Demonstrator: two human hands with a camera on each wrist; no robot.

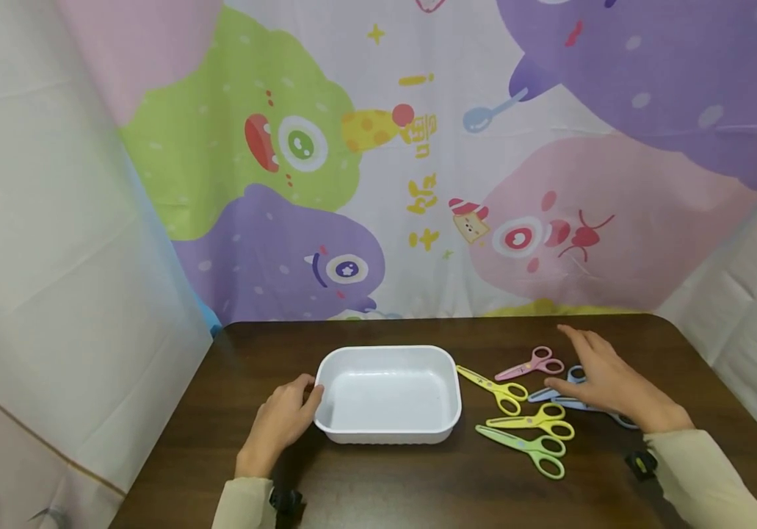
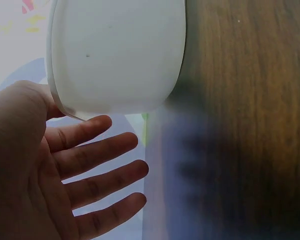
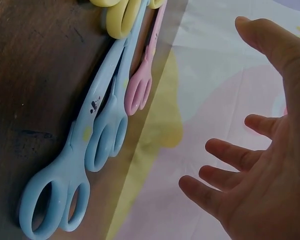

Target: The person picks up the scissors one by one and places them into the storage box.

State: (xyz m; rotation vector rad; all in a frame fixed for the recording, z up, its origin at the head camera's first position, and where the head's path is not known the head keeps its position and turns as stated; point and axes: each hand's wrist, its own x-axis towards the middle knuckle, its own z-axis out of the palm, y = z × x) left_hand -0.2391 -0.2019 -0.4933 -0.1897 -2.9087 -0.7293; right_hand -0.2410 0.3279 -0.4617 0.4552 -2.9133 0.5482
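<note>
White rectangular tray (image 1: 388, 397) on dark wood-grain surface (image 1: 385, 485). Left hand (image 1: 280, 420) on tray's left rim, thumb and index pinching it, other fingers spread. Right hand (image 1: 612, 378) way right of tray, fingers apart, over two blue scissors (image 3: 83, 137). Pink scissors (image 1: 527, 366), two yellow scissors (image 1: 497, 387), green scissors (image 1: 522, 444) also right of tray, blades pointing its way.

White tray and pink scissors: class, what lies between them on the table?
In the head view, a pair of yellow scissors lies between the white tray and the pink scissors, blades pointing toward the tray.
</note>
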